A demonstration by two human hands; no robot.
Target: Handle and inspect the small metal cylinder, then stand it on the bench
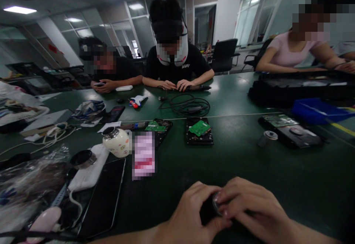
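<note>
My left hand (191, 210) and my right hand (249, 207) meet low in the middle of the view, just above the green table (249, 162). Both are curled round a small dark object (208, 210) with a shiny round end; what it is I cannot make out. My right fingertips pinch its shiny end while my left hand wraps the dark body. In front of my hands lie a hard drive with a green circuit board (200, 130) and a second opened drive (158, 127).
A tablet (104, 196), a white ceramic cup (116, 142), cables and plastic bags crowd the left. A drive (291, 131) and a blue tray (318, 111) lie at the right. Three people sit at the far side, and a coiled black cable (185, 105) lies before them.
</note>
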